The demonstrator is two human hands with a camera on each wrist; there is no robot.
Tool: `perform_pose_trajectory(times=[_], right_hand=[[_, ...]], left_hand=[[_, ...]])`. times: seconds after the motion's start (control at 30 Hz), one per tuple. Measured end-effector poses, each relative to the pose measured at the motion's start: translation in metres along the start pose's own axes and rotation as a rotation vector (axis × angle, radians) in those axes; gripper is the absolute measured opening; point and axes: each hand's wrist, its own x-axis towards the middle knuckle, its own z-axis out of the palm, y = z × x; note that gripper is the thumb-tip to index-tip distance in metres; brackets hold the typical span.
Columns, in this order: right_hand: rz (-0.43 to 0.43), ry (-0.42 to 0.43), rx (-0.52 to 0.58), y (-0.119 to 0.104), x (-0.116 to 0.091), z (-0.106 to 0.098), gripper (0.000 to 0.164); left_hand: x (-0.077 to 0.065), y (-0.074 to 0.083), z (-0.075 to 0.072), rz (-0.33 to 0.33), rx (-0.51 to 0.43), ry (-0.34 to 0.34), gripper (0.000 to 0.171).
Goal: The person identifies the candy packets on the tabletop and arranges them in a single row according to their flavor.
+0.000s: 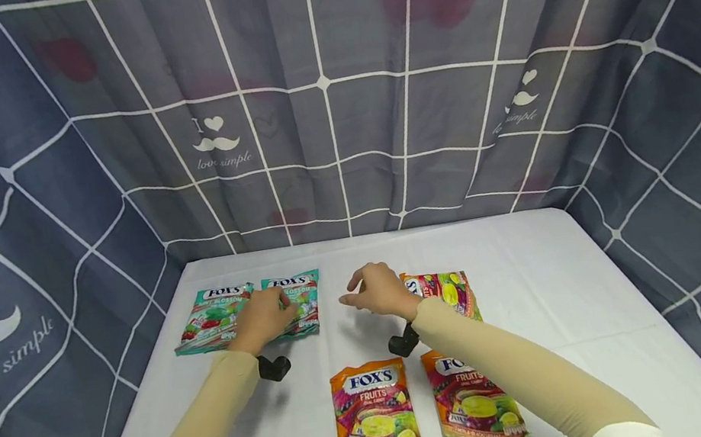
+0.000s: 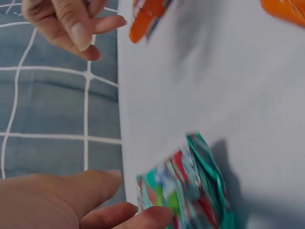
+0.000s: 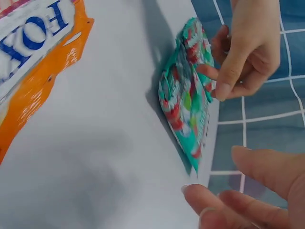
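Two teal FOX'S candy bags lie side by side at the back left of the table: the left bag [image 1: 213, 320] and the right bag [image 1: 307, 304]. My left hand [image 1: 262, 315] is over the right teal bag and covers part of it. In the left wrist view its loose fingers [image 2: 152, 218] are over a teal bag [image 2: 188, 188]; whether they touch it I cannot tell. My right hand [image 1: 380, 292] is in the air right of the teal bags, thumb and fingers apart, holding nothing. An orange FOX'S fruits bag [image 1: 453, 290] lies partly behind the right wrist.
Two more orange FOX'S bags lie nearer the front, one in the middle [image 1: 377, 419] and one to its right [image 1: 478, 406], partly under the right forearm. A white cloth covers the table [image 1: 562, 276]. Dark checked curtains [image 1: 362, 124] stand at the back and sides.
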Motion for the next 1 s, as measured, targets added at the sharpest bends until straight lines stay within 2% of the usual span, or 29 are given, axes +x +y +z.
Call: perform_pose_trajectory(times=[0.13,0.33,0.57,0.73,0.87,1.0], right_hand=[[-0.001,0.022,0.022,0.009,-0.016,-0.018,0.035],[0.01,0.059,-0.036,0.023,-0.038,-0.051,0.038],[0.026,0.142,-0.132,0.05,-0.055,-0.091,0.033],[0.118,0.178,-0.142,0.082,-0.075,-0.115,0.036],[0.269,0.155,-0.14,0.109,-0.094,-0.124,0.044],[0.436,0.092,-0.132,0.128,-0.108,-0.122,0.056]], left_hand=[[0.002,0.013,0.003,0.041,-0.076,-0.035,0.023],[0.004,0.04,0.011,0.084,-0.129,-0.076,0.026],[0.01,0.061,0.028,0.079,-0.239,-0.169,0.025],[0.015,0.08,0.046,0.087,-0.284,-0.221,0.027],[0.021,0.099,0.059,0.097,-0.278,-0.261,0.029],[0.031,0.113,0.074,0.084,-0.272,-0.294,0.032]])
